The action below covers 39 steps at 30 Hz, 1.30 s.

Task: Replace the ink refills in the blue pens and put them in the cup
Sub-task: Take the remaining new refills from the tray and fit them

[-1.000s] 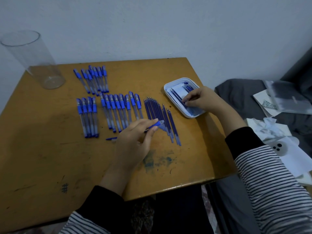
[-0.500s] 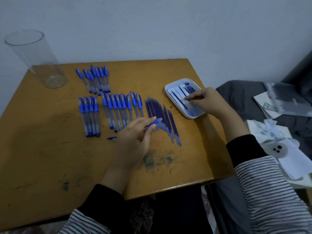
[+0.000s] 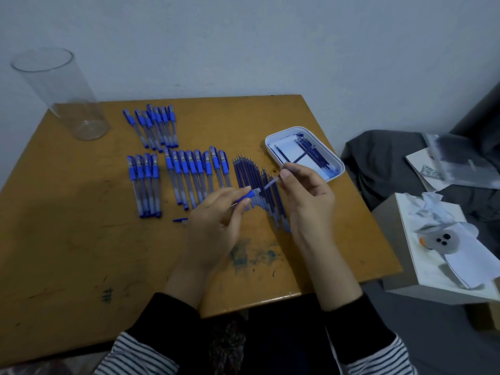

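**Near edge.** Ink smear [image 3: 251,257] on the wooden table [image 3: 67,239]. It has no bearing on the work.

**Left hand** [image 3: 213,228]. Fingers are curled round one blue pen [image 3: 248,195], held just above the table. The blue grip section shows past the fingertips.

**Right hand** [image 3: 311,204]. Close to the right of the other, with thumb and forefinger pinching the far end of a thin refill [image 3: 271,182]. The refill's near end meets the pen.

**Step in hand, as I judge it.** The refill exchange on this single pen. I cannot tell whether the refill is going in or coming out.

**Next move calls for.** Keeping the refill in line with the barrel and travelling straight, without bending it.

**Small blue part** [image 3: 180,220]. Lies loose just left of the left hand; too small to identify.

**Loose refills** [image 3: 244,174]. A row laid side by side, partly behind the hands.

**White tray** [image 3: 341,169]. Far right, holding a few refills.

**Capped pens** [image 3: 194,171]. Three groups, centre to far left.

**Cup** [image 3: 67,104]. Clear and upright at the far left corner, well apart from the hands, with no pen in it. By that, most of the task remains.
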Each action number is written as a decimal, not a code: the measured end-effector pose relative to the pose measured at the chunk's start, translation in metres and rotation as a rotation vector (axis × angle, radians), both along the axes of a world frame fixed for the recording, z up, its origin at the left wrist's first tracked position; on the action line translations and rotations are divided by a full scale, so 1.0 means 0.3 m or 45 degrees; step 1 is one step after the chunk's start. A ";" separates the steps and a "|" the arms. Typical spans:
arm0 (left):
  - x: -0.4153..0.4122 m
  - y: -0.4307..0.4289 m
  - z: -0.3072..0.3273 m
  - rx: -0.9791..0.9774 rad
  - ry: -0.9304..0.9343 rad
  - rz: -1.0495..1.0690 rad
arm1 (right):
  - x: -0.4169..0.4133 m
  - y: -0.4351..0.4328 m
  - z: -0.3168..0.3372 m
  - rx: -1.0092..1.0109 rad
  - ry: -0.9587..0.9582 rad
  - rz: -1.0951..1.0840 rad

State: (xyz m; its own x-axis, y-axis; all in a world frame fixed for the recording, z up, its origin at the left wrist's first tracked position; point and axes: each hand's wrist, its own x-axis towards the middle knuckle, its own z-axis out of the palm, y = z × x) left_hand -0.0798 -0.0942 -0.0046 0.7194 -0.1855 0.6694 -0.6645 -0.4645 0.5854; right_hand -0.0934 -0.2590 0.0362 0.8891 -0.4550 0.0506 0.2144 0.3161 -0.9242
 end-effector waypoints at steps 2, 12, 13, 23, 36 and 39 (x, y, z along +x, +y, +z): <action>-0.001 0.000 0.001 0.005 0.005 -0.005 | -0.003 0.009 -0.002 0.051 -0.007 -0.019; -0.001 0.001 -0.004 0.012 -0.029 -0.015 | -0.010 0.016 -0.009 -0.011 -0.003 0.037; 0.000 0.001 -0.005 0.008 -0.035 -0.023 | -0.010 0.016 -0.009 -0.033 -0.009 0.026; -0.001 0.006 -0.013 -0.028 -0.085 -0.033 | -0.009 0.023 -0.015 0.006 -0.068 -0.058; -0.001 0.004 -0.007 -0.027 -0.098 -0.039 | -0.010 0.031 -0.022 0.032 -0.072 -0.027; -0.002 0.004 -0.004 -0.030 -0.092 -0.029 | -0.013 0.031 -0.022 0.025 -0.074 -0.013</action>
State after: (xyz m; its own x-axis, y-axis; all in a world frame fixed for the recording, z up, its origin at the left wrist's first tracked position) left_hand -0.0803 -0.0931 -0.0059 0.6646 -0.1845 0.7240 -0.7156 -0.4356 0.5459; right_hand -0.0974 -0.2497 0.0296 0.8803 -0.4652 0.0930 0.2708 0.3317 -0.9037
